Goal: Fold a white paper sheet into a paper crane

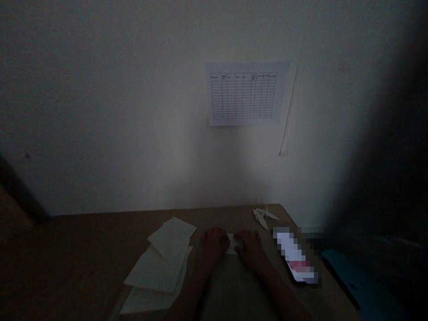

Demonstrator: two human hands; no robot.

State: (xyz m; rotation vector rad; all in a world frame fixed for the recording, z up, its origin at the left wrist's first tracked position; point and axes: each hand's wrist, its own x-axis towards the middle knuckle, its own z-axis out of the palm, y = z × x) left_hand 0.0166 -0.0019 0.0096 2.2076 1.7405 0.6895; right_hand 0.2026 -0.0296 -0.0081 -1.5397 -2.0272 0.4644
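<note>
On the desk in front of me lies a small piece of white paper (231,246), its fine folds too dark to make out. My left hand (215,240) is closed at its left edge, fingers curled and thumb toward the paper. From the right side, my right hand (250,244) grips the same piece, fingers bent and thumb on it. Just beyond the right hand sit folded paper shapes with pointed ends (262,216), which look like origami cranes. Left of my left hand is a loose stack of paper sheets (157,269).
A phone (296,258) with a lit, pixelated screen lies right of my right arm. The wooden desk (90,249) meets a pale wall (133,133) bearing a printed table sheet (245,94). Beyond the desk's right edge is a teal object (364,281), perhaps a chair.
</note>
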